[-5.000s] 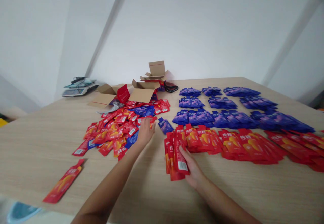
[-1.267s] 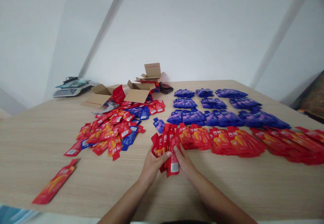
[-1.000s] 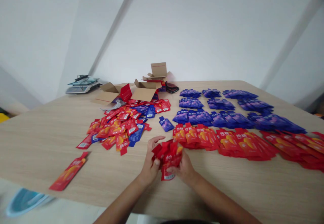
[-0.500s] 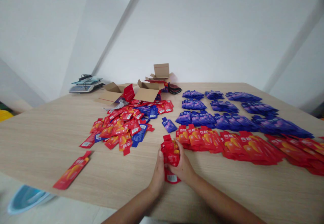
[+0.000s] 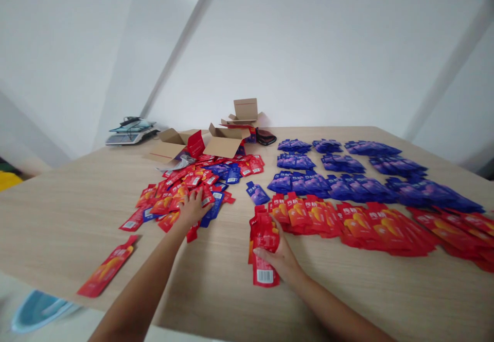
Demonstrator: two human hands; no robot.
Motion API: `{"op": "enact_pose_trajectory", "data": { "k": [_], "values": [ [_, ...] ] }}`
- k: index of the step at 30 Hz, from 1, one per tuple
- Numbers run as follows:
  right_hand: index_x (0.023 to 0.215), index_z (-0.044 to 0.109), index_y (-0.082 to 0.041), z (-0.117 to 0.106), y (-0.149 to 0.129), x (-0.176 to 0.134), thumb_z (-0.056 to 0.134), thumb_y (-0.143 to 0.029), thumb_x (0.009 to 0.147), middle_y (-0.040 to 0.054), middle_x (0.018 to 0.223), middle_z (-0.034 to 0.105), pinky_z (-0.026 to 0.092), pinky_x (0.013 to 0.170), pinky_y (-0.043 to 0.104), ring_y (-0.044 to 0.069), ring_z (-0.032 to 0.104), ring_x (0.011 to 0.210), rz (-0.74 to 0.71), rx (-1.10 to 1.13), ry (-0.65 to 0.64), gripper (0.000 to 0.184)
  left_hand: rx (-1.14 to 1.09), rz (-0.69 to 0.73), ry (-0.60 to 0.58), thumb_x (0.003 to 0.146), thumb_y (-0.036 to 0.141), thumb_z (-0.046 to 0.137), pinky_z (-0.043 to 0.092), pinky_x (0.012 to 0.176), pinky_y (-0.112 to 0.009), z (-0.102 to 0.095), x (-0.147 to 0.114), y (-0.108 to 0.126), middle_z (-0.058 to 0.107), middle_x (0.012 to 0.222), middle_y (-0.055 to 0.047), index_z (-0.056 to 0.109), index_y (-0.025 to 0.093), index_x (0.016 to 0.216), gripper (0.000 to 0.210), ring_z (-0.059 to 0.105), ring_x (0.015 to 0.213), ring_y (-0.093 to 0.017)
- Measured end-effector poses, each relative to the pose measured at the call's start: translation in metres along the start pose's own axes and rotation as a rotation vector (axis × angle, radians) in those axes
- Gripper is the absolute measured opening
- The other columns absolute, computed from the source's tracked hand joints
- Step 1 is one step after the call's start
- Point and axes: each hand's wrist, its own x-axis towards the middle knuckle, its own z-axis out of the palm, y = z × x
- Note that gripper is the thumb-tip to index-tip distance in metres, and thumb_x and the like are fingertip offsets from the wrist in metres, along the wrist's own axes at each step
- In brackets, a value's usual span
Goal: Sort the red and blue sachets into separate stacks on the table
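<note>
Red pouches (image 5: 266, 244), one with a barcode side facing me, are gripped together in my right hand (image 5: 283, 255) near the table's front. My left hand (image 5: 194, 209) rests on the mixed pile of red and blue pouches (image 5: 170, 201), fingers spread over a red one; no pouch is lifted in it. A single blue pouch (image 5: 257, 193) lies just beyond my right hand. Rows of red pouches (image 5: 353, 223) spread to its right, with rows of blue pouches (image 5: 347, 186) behind them. One red pouch (image 5: 109, 266) lies apart at the left front.
Open cardboard boxes (image 5: 224, 146) stand behind the pile, beside a dark purse-like item (image 5: 265, 136). A weighing scale (image 5: 129, 137) sits at the back left of the wooden table (image 5: 69, 203). Below the left edge, a blue basin (image 5: 40, 311) is on the floor.
My left hand has left the held red pouches and moved left and forward onto the mixed pile. My right hand keeps the pouches, now turned with the barcode side plainer.
</note>
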Motion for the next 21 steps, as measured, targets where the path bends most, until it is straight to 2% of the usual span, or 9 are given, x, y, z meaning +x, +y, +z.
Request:
{"op": "enact_pose_trajectory", "data": {
  "k": [4,8,12,15,18,20,21],
  "values": [
    [0.137,0.027,-0.032,-0.003,0.000,0.002,0.081,-0.025,0.060,0.0050,0.120,0.061,0.053,0.081,0.038,0.020,0.065,0.094,0.023,-0.004,0.038,0.094,0.101,0.167,0.113,0.089,0.032,0.037,0.032,0.100,-0.051,0.005,-0.012,0.012,0.047,0.132,-0.022,0.040,0.009,0.135,0.052,0.043,0.122,-0.035],
    [0.133,0.033,-0.028,-0.003,-0.004,0.002,0.082,-0.023,0.059,0.0038,0.112,0.065,0.054,0.081,0.037,0.020,0.065,0.091,0.029,0.012,0.057,0.089,-0.002,0.216,0.159,0.085,0.016,0.038,0.038,0.097,-0.044,-0.011,-0.021,0.005,0.055,0.123,-0.021,0.048,0.007,0.126,0.043,0.053,0.113,-0.031],
    [0.119,0.047,-0.024,-0.001,-0.010,0.000,0.083,-0.021,0.056,0.0005,0.094,0.069,0.055,0.073,0.033,0.018,0.066,0.078,0.044,0.052,0.085,0.073,-0.218,0.171,0.244,0.088,0.025,0.041,0.047,0.084,-0.035,-0.052,-0.024,-0.008,0.065,0.093,-0.012,0.055,0.011,0.109,0.029,0.062,0.094,-0.027],
    [0.101,0.055,-0.021,0.000,-0.016,-0.001,0.084,-0.023,0.057,-0.0024,0.076,0.069,0.054,0.061,0.029,0.015,0.065,0.063,0.112,0.126,0.103,0.052,-0.373,0.069,0.366,0.088,0.038,0.046,0.048,0.079,-0.035,-0.085,-0.030,-0.005,0.063,0.078,-0.006,0.057,0.013,0.104,0.032,0.064,0.081,-0.024],
    [0.091,0.058,-0.020,0.001,-0.024,-0.004,0.083,-0.027,0.058,-0.0023,0.071,0.069,0.054,0.056,0.029,0.015,0.064,0.056,0.175,0.251,0.102,0.043,-0.582,0.014,0.477,0.084,0.040,0.051,0.047,0.082,-0.042,-0.106,-0.042,0.016,0.065,0.084,-0.006,0.058,0.015,0.110,0.036,0.063,0.083,-0.026],
    [0.091,0.059,-0.019,0.002,-0.030,-0.004,0.082,-0.030,0.059,-0.0007,0.073,0.071,0.055,0.058,0.031,0.017,0.066,0.057,0.197,0.344,0.103,0.041,-0.806,0.012,0.428,0.081,0.037,0.054,0.048,0.080,-0.043,-0.108,-0.054,0.039,0.066,0.088,-0.006,0.060,0.016,0.109,0.036,0.063,0.083,-0.025],
    [0.093,0.060,-0.019,0.002,-0.032,-0.004,0.081,-0.030,0.060,0.0005,0.075,0.072,0.056,0.060,0.032,0.018,0.067,0.059,0.202,0.387,0.108,0.041,-0.955,0.005,0.355,0.078,0.037,0.057,0.049,0.077,-0.041,-0.105,-0.061,0.053,0.067,0.087,-0.006,0.062,0.017,0.106,0.034,0.063,0.080,-0.024]
  ]
}}
